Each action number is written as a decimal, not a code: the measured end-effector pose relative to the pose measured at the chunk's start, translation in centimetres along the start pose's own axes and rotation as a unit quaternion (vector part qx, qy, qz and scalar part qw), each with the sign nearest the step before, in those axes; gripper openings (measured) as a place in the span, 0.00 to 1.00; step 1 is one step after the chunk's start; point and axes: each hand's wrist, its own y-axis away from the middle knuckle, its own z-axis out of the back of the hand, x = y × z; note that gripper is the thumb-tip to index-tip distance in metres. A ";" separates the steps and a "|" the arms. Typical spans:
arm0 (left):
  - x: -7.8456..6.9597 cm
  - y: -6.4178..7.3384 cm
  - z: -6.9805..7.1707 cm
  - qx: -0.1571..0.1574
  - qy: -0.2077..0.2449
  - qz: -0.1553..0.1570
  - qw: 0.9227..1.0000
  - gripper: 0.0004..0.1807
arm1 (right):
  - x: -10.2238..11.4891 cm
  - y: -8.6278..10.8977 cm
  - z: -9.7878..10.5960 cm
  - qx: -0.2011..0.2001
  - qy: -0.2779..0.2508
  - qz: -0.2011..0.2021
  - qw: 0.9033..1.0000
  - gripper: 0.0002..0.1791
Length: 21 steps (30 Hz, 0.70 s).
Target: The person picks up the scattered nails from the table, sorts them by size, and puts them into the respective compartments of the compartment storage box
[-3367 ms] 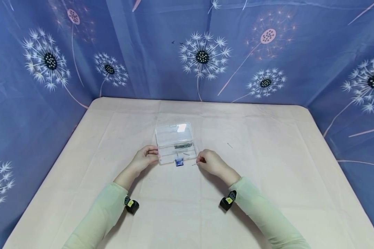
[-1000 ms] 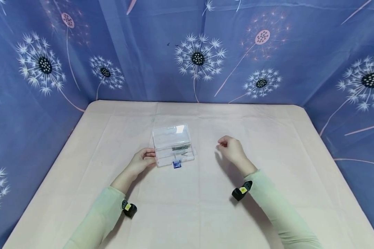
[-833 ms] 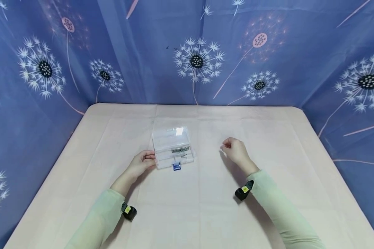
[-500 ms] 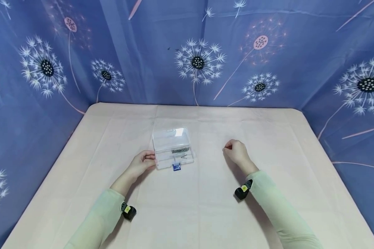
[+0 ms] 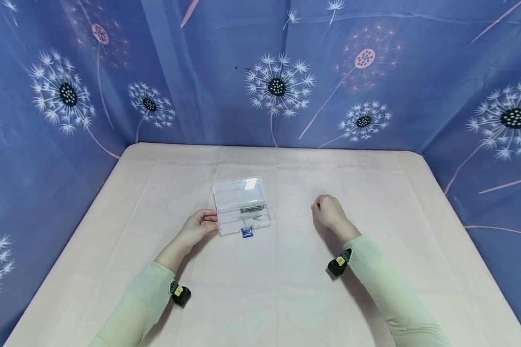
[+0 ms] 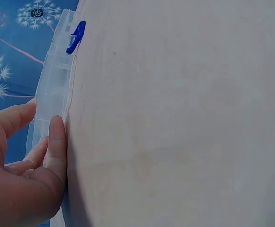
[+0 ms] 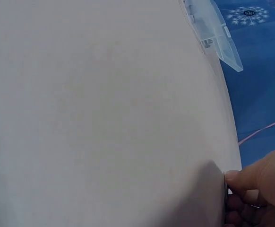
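Note:
A clear plastic compartment box [image 5: 232, 226] stands on the table with its lid [image 5: 239, 193] raised and a blue latch [image 5: 247, 232] at the front. My left hand [image 5: 197, 227] holds its left end, the thumb at the front side and fingers at the end wall, as the left wrist view shows. A bundle of thin metal nails [image 5: 252, 209] lies in the back compartment; a few loose nails [image 5: 257, 218] lie in front of it. Right of the box, my right hand [image 5: 329, 210] is low over the table, thumb and fingers pinching a thin metal nail [image 7: 226, 182], mostly hidden.
Pale cloth covers the table [image 5: 260, 289]. A blue curtain [image 5: 208, 72] with dandelion prints hangs behind and at both sides. A black wrist camera [image 5: 338, 264] sits on the right sleeve, and another camera [image 5: 181, 295] on the left.
My right hand has moved from the box's right end out to where a nail lay, and its fingers have closed on that nail. The left hand stays at the box.

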 end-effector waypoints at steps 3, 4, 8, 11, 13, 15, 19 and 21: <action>0.1 0.0 -0.1 0.003 0.002 0.003 1.000 0.26 | -0.1 0.0 0.3 0.024 -0.044 -0.018 0.999 0.10; 0.2 -0.1 -0.1 0.003 0.002 0.003 1.000 0.26 | -0.2 0.0 0.5 0.036 -0.079 -0.030 0.996 0.10; 0.3 -0.2 0.1 0.004 0.003 0.001 1.000 0.26 | -0.5 -0.2 1.4 0.084 -0.255 -0.098 0.958 0.14; 0.3 -0.2 0.2 0.005 0.001 0.002 1.000 0.26 | -0.7 -0.3 1.9 0.117 -0.366 -0.140 0.913 0.18; 0.2 -0.3 0.2 0.004 -0.001 0.004 1.000 0.27 | -0.6 -0.2 1.9 0.132 -0.408 -0.150 0.891 0.19; 0.2 -0.2 0.2 0.006 -0.004 0.003 1.000 0.27 | -0.4 -0.1 1.8 0.136 -0.443 -0.154 0.873 0.19; 0.1 -0.2 0.1 0.003 -0.003 0.005 1.000 0.26 | 0.5 -0.1 1.3 0.122 -0.453 -0.141 0.872 0.16; 0.2 -0.3 0.0 0.001 -0.001 0.007 1.000 0.26 | 1.1 -0.3 1.0 0.110 -0.447 -0.131 0.878 0.15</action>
